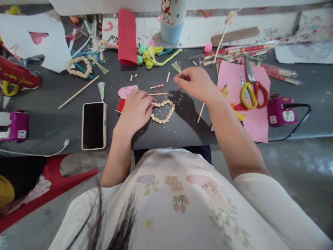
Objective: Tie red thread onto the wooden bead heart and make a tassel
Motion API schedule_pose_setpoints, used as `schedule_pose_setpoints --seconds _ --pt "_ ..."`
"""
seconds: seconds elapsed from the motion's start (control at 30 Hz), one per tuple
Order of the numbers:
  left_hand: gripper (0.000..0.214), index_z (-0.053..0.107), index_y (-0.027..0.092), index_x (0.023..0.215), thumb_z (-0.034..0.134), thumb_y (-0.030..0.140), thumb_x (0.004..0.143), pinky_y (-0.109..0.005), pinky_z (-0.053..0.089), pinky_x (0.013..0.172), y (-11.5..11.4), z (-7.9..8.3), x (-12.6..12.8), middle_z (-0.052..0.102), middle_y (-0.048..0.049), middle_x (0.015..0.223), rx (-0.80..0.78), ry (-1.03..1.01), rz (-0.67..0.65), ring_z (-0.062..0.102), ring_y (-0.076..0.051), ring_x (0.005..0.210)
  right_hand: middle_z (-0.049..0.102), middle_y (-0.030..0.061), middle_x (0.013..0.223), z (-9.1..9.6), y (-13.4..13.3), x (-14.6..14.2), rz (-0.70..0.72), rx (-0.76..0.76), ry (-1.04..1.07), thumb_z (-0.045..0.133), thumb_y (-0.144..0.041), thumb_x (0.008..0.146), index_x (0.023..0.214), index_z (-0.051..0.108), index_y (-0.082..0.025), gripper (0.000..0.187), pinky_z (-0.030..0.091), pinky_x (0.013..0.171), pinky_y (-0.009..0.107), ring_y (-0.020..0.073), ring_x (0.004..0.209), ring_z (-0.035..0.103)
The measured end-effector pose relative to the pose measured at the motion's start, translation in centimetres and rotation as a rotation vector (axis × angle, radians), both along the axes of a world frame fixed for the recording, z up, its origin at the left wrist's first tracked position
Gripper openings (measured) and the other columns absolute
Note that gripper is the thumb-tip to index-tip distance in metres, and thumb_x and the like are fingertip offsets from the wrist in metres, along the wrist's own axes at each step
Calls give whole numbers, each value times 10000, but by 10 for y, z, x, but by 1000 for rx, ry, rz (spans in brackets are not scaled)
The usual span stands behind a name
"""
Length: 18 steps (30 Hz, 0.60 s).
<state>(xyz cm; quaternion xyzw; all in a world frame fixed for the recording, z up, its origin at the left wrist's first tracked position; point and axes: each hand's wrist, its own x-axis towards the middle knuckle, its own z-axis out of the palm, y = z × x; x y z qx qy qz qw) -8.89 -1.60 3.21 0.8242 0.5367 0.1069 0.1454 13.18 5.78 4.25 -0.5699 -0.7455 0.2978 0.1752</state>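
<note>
- Frame, heart-shaped, of pale wooden pieces (170,116), head view: on dark grey worktop (179,137); probably light, stiff, fragile at joins; best held by outer edge.
- Left hand (136,109): fingers at frame's left side; grip cannot be told.
- Right hand (196,83): raised, apart; fingertips nearly together, contents unclear.
- Thin wooden stick (158,94), red thread (160,103): adjoining; may snag.

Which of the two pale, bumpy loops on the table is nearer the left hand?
The heart-shaped loop right at the left hand; the other loop lies farther off, by the cut white sheet.
</note>
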Motion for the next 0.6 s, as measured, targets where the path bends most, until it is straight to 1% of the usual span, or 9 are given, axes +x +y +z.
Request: schedule_pose_setpoints --seconds 0.07,0.17,0.23,0.3,0.4,0.5,0.6 --pt "292 664 211 1078 404 256 951 -396 398 984 -13 -1 -2 646 -71 1077 54 -30 11 516 -240 1082 678 60 771 2 -16 10 -23 2 -1 540 -290 865 854 708 -160 213 406 704 314 171 742 577" --pt "295 666 204 1077 405 277 959 -373 430 937 -34 -6 -2 662 -78 1055 106 -37 102 559 -227 1023 705 54 800 -3 -42 18 -19 -10 11 559 -303 855 885 726 -174 213 420 701 313 172 730 593" --pt "313 660 190 1098 394 286 965 -340 449 894 -45 -10 0 690 -76 1031 81 -29 164 594 -217 984 719 49 802 -11 -56 19 -55 -23 13 556 -312 858 907 731 -177 227 423 696 305 168 711 601" --pt "323 654 188 1120 390 295 967 -318 463 852 -53 -13 2 711 -69 1042 54 -11 261 630 -212 967 732 49 817 -17 -68 17 -55 -45 7 545 -304 867 925 735 -181 234 420 688 292 165 708 611" --pt "330 643 192 1158 397 291 962 -304 471 815 -59 -14 6 725 -60 1070 0 28 337 663 -215 958 748 52 870 -23 -79 11 -17 -46 -17 517 -295 887 958 732 -190 250 407 675 282 167 719 623" --pt "325 638 200 1166 400 284 961 -286 472 780 -61 -13 8 737 -54 1030 -43 35 343 682 -205 917 752 56 893 -25 -84 6 -9 -42 -42 494 -304 907 985 726 -193 269 394 659 279 172 718 628" --pt "319 635 204 1161 395 278 963 -285 477 794 -60 -12 9 737 -51 1048 -54 22 341 683 -209 952 753 59 899 -27 -84 2 0 -33 -67 492 -303 908 993 721 -196 267 399 673 286 192 756 649"
